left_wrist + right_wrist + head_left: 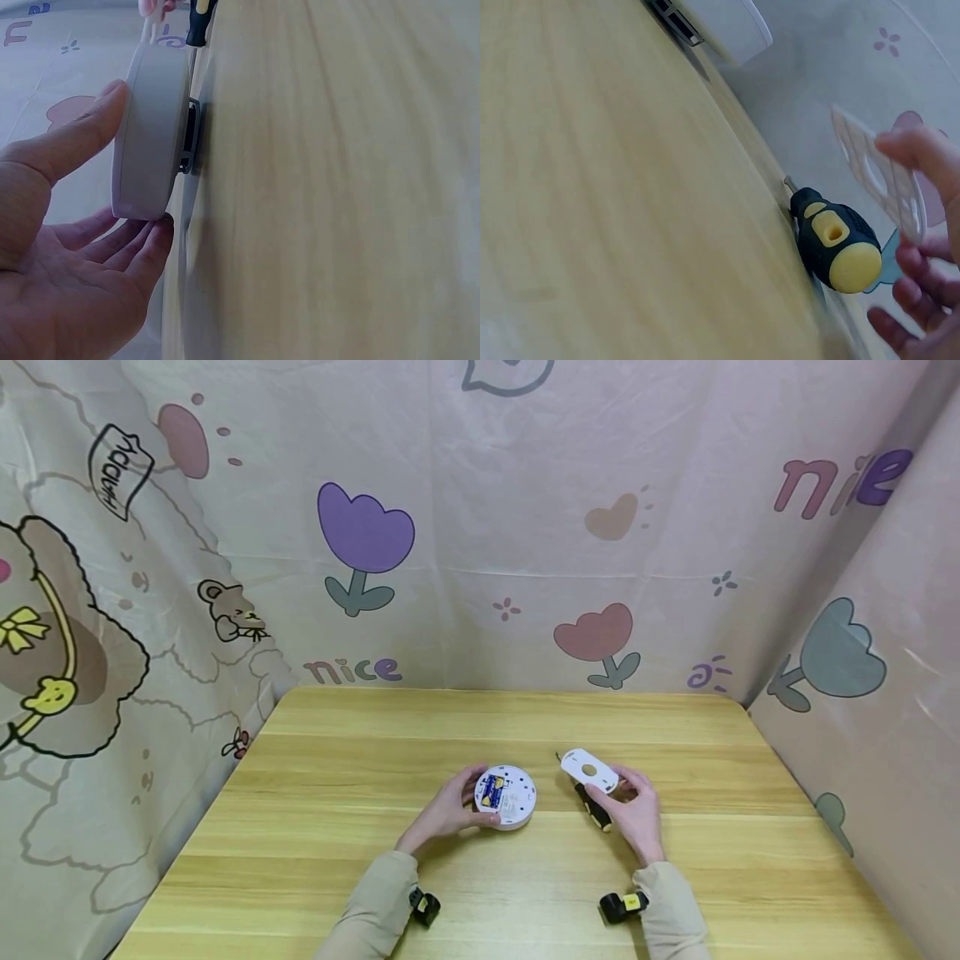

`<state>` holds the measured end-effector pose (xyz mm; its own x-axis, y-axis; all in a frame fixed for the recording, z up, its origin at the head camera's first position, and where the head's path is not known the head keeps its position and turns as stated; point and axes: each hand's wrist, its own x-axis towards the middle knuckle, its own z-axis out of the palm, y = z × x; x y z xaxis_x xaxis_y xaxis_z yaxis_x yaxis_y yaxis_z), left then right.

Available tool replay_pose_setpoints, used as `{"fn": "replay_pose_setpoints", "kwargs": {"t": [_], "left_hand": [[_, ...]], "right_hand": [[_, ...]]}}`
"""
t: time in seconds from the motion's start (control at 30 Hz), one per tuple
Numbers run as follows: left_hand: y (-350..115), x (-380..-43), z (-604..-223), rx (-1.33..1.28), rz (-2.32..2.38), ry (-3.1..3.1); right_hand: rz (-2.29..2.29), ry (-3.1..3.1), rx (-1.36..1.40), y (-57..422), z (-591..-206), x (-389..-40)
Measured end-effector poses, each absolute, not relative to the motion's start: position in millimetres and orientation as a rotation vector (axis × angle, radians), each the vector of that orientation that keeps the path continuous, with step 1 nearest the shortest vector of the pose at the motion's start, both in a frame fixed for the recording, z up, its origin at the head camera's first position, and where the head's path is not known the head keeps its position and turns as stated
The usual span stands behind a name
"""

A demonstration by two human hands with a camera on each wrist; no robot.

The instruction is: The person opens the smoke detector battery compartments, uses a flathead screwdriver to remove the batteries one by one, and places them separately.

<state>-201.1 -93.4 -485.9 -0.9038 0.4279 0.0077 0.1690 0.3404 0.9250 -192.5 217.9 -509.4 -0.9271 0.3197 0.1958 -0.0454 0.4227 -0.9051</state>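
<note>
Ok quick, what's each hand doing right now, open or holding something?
Left hand: holding the round white device by its rim.
Right hand: pinching the thin white plate.

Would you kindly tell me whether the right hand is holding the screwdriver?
No, the right hand pinches the white plate; the screwdriver lies on the table.

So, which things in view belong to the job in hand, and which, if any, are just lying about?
Likely part of the job:
white round device, held in the left hand
white plate, held in the right hand
screwdriver, loose on the table

Merely around it:
patterned curtain
black devices at the wrists
</note>
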Motion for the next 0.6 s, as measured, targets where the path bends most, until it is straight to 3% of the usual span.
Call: {"fn": "replay_pose_setpoints", "kwargs": {"t": [0.33, 0.6], "left_hand": [[-94, -198, -483, 0.548, 1.581, 2.378], [-94, -200, -485, 0.527, 1.576, 2.368]], "right_hand": [[1.351, -2.307, -0.478, 228, -515, -194], [1.198, -2.358, -0.518, 234, -514, -193]]}}
